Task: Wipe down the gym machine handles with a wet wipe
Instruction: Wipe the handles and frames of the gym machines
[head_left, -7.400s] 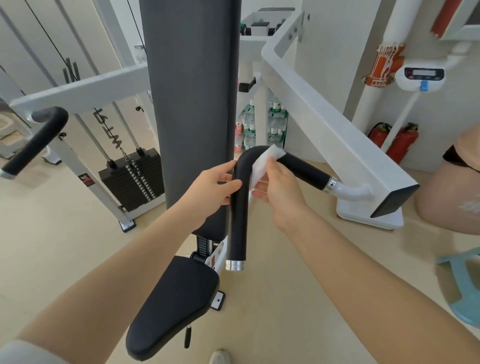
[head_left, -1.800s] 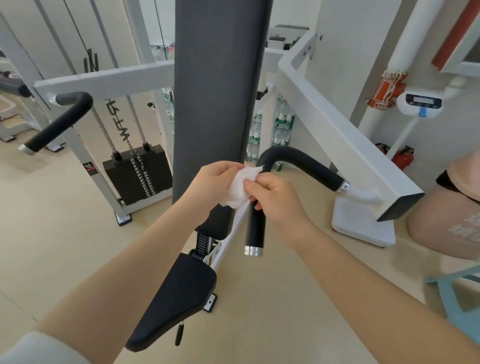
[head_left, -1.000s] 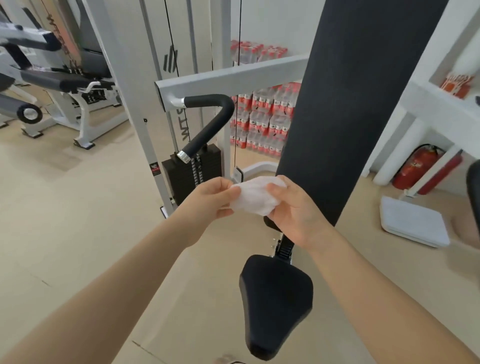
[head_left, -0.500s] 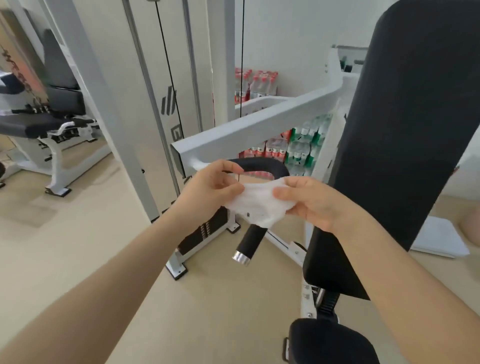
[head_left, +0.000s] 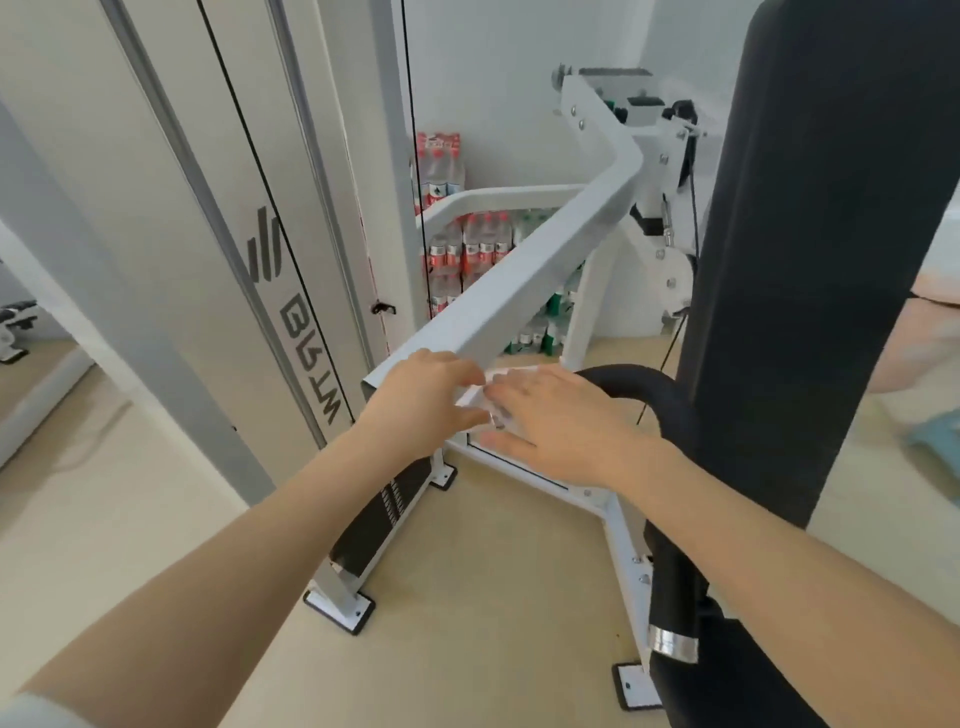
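Observation:
A black curved handle (head_left: 670, 415) hangs from the end of the machine's white arm (head_left: 524, 291) and bends down to a chrome end cap (head_left: 674, 642). My left hand (head_left: 421, 400) and my right hand (head_left: 556, 415) meet at the handle's top, just below the arm's end. Between them they hold a white wet wipe (head_left: 480, 395), of which only a small strip shows. My right hand lies flat over the wipe on the start of the handle. My left hand pinches the wipe's left edge.
The tall black back pad (head_left: 810, 260) rises close on the right of the handle. A black weight stack (head_left: 374, 519) stands below my left forearm. Packs of bottled water (head_left: 467, 244) are stacked behind the arm. A white frame panel (head_left: 208, 208) with cables fills the left.
My view has swung from the right handle to the left one and moved closer. Both hands carried the wipe forward and brought it down onto the top of this handle.

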